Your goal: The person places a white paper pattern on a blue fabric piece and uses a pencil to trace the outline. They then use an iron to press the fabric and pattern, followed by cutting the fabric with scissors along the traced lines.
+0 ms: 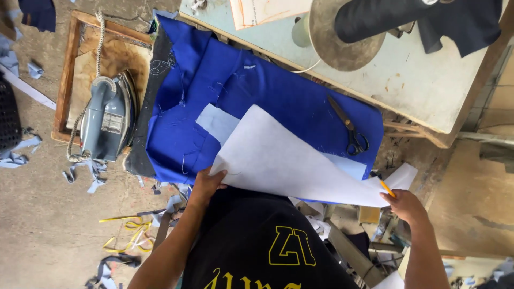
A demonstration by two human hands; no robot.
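Nearest the camera, a large white sheet (pixel 278 160) is held up at its two near corners, so that it hangs lifted above the blue cloth (pixel 278 91) rather than lying flat on it. Its left corner is pinched by the left hand (pixel 206 184), fingers clamped on the edge; its right corner is gripped by the right hand (pixel 404 206), whose fingers are also closed round a yellow pencil (pixel 386 188), kept ready between them. Under the sheet, a pale blue cut piece (pixel 217 122) is laid on the cloth. Farther off, black scissors (pixel 349 128) are left within reach, and an iron (pixel 107 118) is parked on a wooden frame (pixel 67 75).
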